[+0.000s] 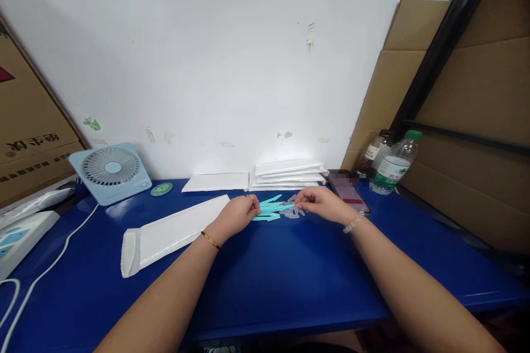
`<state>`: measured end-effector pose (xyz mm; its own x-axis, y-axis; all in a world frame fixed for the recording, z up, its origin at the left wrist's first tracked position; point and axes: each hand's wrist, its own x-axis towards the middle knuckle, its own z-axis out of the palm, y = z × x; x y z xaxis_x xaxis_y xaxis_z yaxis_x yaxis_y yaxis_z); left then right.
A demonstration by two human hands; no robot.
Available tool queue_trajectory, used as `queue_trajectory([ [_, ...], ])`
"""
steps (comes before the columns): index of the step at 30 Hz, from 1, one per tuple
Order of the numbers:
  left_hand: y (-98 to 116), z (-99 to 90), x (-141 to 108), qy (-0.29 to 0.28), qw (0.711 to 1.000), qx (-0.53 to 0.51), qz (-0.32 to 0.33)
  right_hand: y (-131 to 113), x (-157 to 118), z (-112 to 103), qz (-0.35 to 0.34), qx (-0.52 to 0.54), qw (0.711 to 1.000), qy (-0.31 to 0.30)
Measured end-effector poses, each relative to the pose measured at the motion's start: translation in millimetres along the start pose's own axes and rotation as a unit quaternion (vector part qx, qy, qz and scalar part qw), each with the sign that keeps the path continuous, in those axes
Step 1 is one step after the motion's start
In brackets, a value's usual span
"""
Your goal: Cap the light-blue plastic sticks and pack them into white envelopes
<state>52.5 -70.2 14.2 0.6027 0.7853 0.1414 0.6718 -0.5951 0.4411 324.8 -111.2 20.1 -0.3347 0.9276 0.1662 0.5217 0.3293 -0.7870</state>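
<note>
My left hand [240, 214] is closed, thumb and fingers pinched on a slim turquoise plastic stick [281, 208] that points right. More turquoise sticks [271, 199] fan out beside and under it on the blue table. At the right tip of the held stick, my right hand [318, 202] is pinched closed; whatever sits between its fingertips is too small to make out. Small clear plastic pieces [290, 213] lie in a loose pile just below and left of the right fingers. A long white padded envelope [174, 234] lies left of my left hand, partly behind it.
Flat white padded envelopes [287, 174] are stacked against the wall, with another [215, 182] to their left. A phone [348, 192] and two bottles [393, 168] stand right. Left are a blue fan [111, 168], a green disc [161, 190] and a power strip [25, 237] with white cables.
</note>
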Motion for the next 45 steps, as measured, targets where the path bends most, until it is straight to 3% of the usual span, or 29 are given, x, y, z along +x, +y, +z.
queue_trajectory([
  [5,-14.7,-1.8,3.3,0.016,0.993,-0.108,-0.033,10.4,1.8,-13.0,0.003,0.073,0.991,0.115],
  [9,-18.6,2.6,5.6,0.006,0.981,-0.192,-0.024,10.8,5.1,-4.9,0.043,0.164,0.977,0.128],
  [15,-15.1,5.1,5.9,0.002,0.984,-0.179,-0.022,1.7,6.6,7.2,0.04,0.239,0.958,0.153],
  [20,-13.3,4.0,5.4,-0.001,0.983,-0.181,-0.02,1.5,7.0,8.3,0.055,0.287,0.947,0.133],
  [34,-5.9,4.8,4.5,-0.004,0.982,-0.191,-0.004,3.5,11.5,28.2,0.047,0.258,0.962,0.079],
  [38,-2.4,6.5,2.6,-0.048,0.974,-0.22,-0.017,1.1,8.7,29.0,0.058,0.24,0.969,0.025],
  [41,0.9,5.6,-0.9,-0.084,0.979,-0.186,-0.017,4.0,7.6,24.6,0.066,0.177,0.982,-0.014],
  [45,8.4,2.0,-6.5,-0.114,0.988,-0.1,0.003,8.7,5.7,16.9,0.023,-0.013,0.999,0.031],
])
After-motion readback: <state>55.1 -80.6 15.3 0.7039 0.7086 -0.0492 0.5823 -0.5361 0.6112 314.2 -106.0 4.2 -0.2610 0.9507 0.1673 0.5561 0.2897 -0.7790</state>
